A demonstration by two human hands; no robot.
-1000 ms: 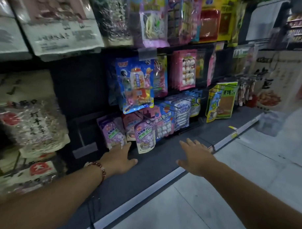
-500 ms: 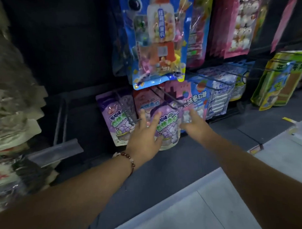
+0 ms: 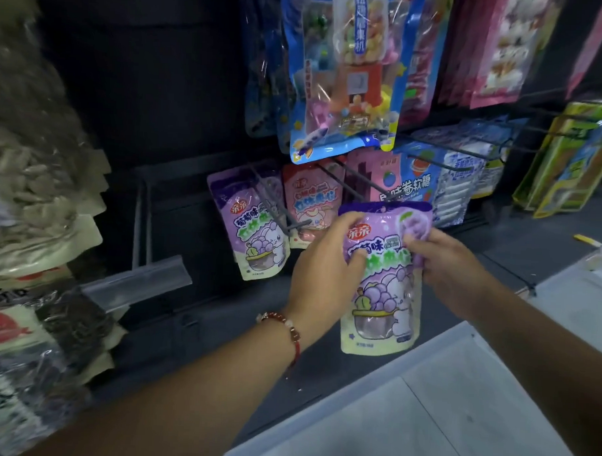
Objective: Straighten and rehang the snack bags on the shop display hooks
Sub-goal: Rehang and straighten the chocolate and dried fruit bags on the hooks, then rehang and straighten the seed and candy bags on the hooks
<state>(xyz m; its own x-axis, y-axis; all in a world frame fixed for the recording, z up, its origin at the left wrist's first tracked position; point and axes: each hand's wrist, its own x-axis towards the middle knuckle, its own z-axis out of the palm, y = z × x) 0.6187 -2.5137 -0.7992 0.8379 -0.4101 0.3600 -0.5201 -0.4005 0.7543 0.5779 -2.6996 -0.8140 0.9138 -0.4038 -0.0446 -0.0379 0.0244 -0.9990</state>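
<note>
Fingers of the left hand (image 3: 322, 266) and right hand (image 3: 452, 263) pinch a purple snack bag (image 3: 381, 281), off its hook (image 3: 286, 213) at ten o'clock; rehanging remains, judging from this.

backing: dark panel (image 3: 154, 86) | base: grey ledge (image 3: 193, 340) | floor: pale tiles (image 3: 456, 421) | light: dim

Purple snack bag (image 3: 381, 278) held upright, off the hooks (image 3: 283, 210).

Glossy plastic film on the purple snack bag (image 3: 383, 282) (crinkled where held); thin dark metal wire hooks (image 3: 280, 206); matt dark shelf base (image 3: 193, 330).
</note>
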